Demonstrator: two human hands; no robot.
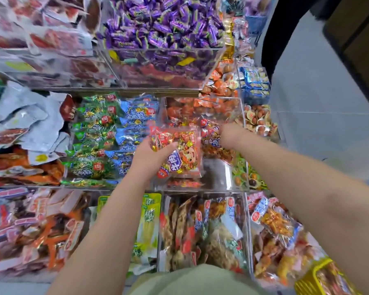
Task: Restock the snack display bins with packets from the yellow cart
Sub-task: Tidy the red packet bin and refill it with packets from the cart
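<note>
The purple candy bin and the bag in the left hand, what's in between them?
In the head view, between the purple candy bin and the red bag in the left hand lies a clear bin of orange packets.

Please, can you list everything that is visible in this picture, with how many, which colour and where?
purple candies: many, purple, top middle bin
green packets: many, green, middle bin, left part
blue packets: several, blue, same bin, beside the green ones
orange-red packets: many, orange, bin at upper right of the middle row
red snack packet: one, red with clear window, held over the middle clear bin
clear bin: one, transparent, middle row, partly filled
yellow-green packets: a few, lower row centre
yellow cart: one, yellow, bottom right corner, only an edge shows
left hand: one, holding the red snack packet
right hand: one, reaching into the clear bin; blurred, grip unclear
</note>
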